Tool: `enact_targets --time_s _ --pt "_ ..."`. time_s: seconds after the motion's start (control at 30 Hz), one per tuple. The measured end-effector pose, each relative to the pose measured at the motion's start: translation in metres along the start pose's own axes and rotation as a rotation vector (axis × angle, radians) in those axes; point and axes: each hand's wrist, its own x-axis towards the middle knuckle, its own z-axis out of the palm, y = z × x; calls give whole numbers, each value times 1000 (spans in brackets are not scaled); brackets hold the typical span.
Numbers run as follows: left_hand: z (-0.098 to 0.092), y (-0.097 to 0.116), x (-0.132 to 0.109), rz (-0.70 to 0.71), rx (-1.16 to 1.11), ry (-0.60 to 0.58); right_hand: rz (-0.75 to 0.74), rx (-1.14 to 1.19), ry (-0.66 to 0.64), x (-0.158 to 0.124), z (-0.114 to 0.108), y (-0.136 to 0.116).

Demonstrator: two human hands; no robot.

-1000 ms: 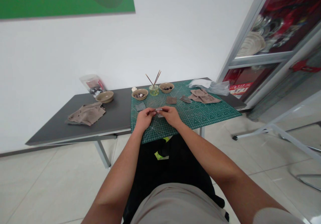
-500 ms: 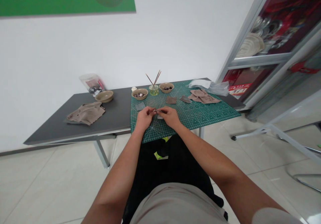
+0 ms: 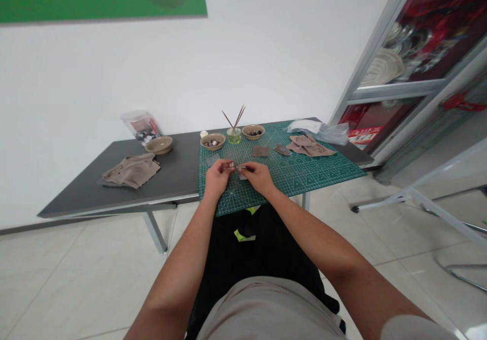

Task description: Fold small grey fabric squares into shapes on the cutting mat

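My left hand [image 3: 218,175] is above the green cutting mat [image 3: 232,204], its fingertips closed on a small pale piece [image 3: 232,164]. My right hand [image 3: 259,175] faces it with thumb and fingers pinched together around something thin, too small to name. A small grey-white scrap [image 3: 242,176] shows just below the right fingertips; whether it is held or lies on the mat I cannot tell. Beyond the left hand lies a grey square sheet [image 3: 213,161]. A brown square [image 3: 260,150] and a crumpled grey piece [image 3: 282,149] rest farther right.
Along the back stand a bowl of small stones [image 3: 213,147], a glass jar with thin sticks [image 3: 234,138] and another bowl [image 3: 253,137]. A brown cloth [image 3: 309,147] lies right. To the left are a second cloth [image 3: 131,170], a bowl [image 3: 159,150] and a plastic tub [image 3: 140,125].
My fingertips, close together before, have drawn slightly apart. The pale piece in my left fingers now shows more clearly.
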Motion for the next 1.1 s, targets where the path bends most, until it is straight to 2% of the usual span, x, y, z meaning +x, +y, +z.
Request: enact_targets --time_s 0.17,0.4,0.57,0.67,0.8,0.93,1.0,1.1 --pt "2 7 -4 -20 -54 -11 173 226 21 3 3 5" --pt "5 10 -9 -46 114 39 220 375 34 8 3 8" --pt "5 10 -7 -20 154 90 181 203 97 9 3 7" --pt "4 8 -5 -22 74 95 156 56 88 9 2 3" --pt "2 4 -2 4 -4 106 147 2 74 9 3 -2" --pt "2 0 0 73 10 115 39 -108 142 10 3 -4" --pt "2 0 1 75 -59 111 39 -63 135 11 6 -3" --pt "2 1 2 40 -169 81 124 175 46 13 10 1"
